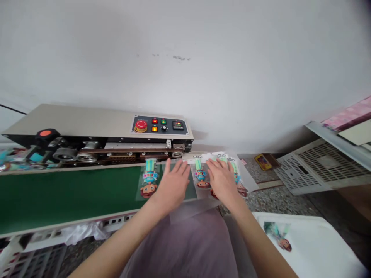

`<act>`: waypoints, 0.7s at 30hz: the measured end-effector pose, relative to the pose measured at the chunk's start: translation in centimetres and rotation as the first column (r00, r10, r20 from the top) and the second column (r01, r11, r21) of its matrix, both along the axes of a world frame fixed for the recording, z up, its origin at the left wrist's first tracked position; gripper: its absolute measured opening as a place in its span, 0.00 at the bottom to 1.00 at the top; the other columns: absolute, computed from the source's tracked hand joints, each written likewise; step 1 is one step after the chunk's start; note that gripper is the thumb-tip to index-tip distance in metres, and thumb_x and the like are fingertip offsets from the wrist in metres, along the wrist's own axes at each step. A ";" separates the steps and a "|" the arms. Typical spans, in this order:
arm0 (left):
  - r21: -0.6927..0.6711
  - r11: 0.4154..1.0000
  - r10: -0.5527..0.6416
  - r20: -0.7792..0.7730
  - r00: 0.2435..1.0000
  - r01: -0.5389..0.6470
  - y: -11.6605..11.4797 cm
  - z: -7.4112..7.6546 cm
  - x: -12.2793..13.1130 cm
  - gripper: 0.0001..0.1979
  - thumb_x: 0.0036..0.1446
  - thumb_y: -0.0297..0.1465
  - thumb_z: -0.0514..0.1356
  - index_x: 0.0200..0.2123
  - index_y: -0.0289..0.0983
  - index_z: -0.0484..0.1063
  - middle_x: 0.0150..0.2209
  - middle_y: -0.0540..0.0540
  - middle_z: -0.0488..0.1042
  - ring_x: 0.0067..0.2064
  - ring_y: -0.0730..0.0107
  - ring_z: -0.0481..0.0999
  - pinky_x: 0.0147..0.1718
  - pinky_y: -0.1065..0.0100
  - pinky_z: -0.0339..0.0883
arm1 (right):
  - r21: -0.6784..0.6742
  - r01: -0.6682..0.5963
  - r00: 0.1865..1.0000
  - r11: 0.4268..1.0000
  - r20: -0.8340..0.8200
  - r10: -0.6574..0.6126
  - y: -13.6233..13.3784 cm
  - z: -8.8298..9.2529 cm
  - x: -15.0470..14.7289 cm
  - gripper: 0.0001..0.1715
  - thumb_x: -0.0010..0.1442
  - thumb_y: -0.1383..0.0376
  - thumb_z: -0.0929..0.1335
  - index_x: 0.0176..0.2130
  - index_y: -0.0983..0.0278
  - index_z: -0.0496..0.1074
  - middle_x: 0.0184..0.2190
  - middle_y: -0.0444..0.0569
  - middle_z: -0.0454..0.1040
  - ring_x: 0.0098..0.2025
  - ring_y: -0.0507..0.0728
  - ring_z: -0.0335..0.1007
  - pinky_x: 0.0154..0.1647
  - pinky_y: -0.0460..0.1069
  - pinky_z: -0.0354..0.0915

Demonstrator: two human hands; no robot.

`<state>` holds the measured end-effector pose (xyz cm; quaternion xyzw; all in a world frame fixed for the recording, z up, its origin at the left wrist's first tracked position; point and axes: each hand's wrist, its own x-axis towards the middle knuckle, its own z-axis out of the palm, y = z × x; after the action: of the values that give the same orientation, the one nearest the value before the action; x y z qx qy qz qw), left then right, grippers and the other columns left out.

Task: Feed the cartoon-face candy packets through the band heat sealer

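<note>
My left hand [174, 183] lies flat with its fingers stretched forward, over clear plastic at the right end of the green conveyor belt [72, 197]. Just left of it, a clear packet [149, 179] with a cartoon-figure item inside rests on the belt. Fingers spread, my right hand [222, 178] presses on more such packets. Between the two hands shows another packet [200, 174], its figure's head toward me. Further packets [240, 181] stick out to the right of my right hand, partly overlapping. What lies directly under both palms is hidden.
A band sealing machine [87, 122] with a lit control panel [160, 124] stands behind the belt, against the wall. To the right are a white plastic crate [324, 166] and a small yellow-fronted box [263, 162]. A white surface [313, 239] at lower right bears one packet [279, 235].
</note>
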<state>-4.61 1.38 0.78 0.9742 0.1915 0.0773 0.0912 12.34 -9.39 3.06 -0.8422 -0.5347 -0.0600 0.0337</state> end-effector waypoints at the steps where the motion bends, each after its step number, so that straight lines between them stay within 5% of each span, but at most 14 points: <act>1: -0.019 0.999 -0.040 0.012 0.999 0.041 -0.6 -0.1 0.9 0.25 0.72 0.31 0.43 0.67 0.31 0.61 0.70 0.36 0.59 0.72 0.50 0.55 0.69 0.37 0.39 | -0.002 -0.038 0.998 0.999 -0.042 0.038 0.9 -0.2 0.3 0.25 0.69 0.71 0.57 0.58 0.65 0.73 0.58 0.54 0.74 0.61 0.64 0.63 0.63 0.60 0.55; 8: -0.057 0.991 -0.122 0.009 0.992 0.122 -2.6 -2.6 3.7 0.27 0.73 0.38 0.41 0.68 0.32 0.58 0.72 0.35 0.52 0.73 0.49 0.50 0.67 0.32 0.43 | -0.018 -0.187 0.962 0.982 -0.203 0.180 4.9 -1.4 1.9 0.24 0.62 0.78 0.59 0.51 0.67 0.75 0.48 0.54 0.73 0.52 0.57 0.65 0.54 0.49 0.61; 16: -0.042 0.996 -0.086 -0.047 0.995 0.084 -3.2 -0.8 4.4 0.28 0.67 0.32 0.50 0.67 0.26 0.60 0.70 0.29 0.56 0.71 0.42 0.54 0.68 0.32 0.37 | -0.015 -0.155 0.971 0.988 -0.188 0.149 4.7 -1.4 1.8 0.27 0.60 0.78 0.58 0.53 0.67 0.74 0.50 0.56 0.73 0.54 0.58 0.65 0.55 0.50 0.62; 21: -0.032 0.999 -0.033 0.009 0.999 0.034 -4.6 -1.8 6.1 0.28 0.72 0.37 0.44 0.69 0.30 0.58 0.72 0.34 0.52 0.73 0.49 0.51 0.68 0.35 0.44 | 0.203 -0.051 0.996 0.978 -0.061 0.065 1.5 0.4 3.7 0.28 0.65 0.73 0.56 0.59 0.66 0.71 0.52 0.57 0.74 0.56 0.61 0.65 0.59 0.55 0.62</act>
<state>1.49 -3.21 -1.01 0.9753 0.1759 0.0769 0.1090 16.08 -7.86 3.42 -0.8201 -0.5487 -0.0844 0.1386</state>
